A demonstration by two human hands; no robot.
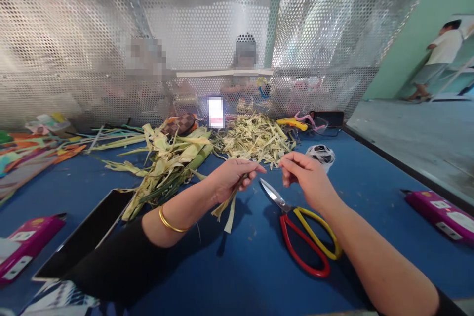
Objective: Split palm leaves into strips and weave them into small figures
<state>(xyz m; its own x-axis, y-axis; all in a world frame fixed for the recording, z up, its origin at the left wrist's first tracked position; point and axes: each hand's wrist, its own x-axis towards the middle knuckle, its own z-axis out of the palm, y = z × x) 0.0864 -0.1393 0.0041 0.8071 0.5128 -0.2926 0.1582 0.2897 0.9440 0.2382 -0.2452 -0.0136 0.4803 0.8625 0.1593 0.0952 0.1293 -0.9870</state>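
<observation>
My left hand (235,180) is closed around a thin bundle of dry husk strips (230,215), whose pale ends hang below the palm. A short gap away, my right hand (305,177) has thumb and forefinger pinched together; anything between them is too fine to make out. Below the hands lie scissors (286,207) with one red and one yellow handle, blades pointing away to the left. Just behind my right hand sits a ball of whitish thread (321,154), partly covered. Beyond both hands is a heap of cut husk bits (255,138); longer corn husks (163,158) lie to the left.
A perforated metal screen (207,19) bounds the blue table (237,276), with people behind it. A black tray (87,229) and purple power strips (31,242) (439,212) lie at the sides. A lit phone (216,112) leans at the back. Another person (446,49) stands far right.
</observation>
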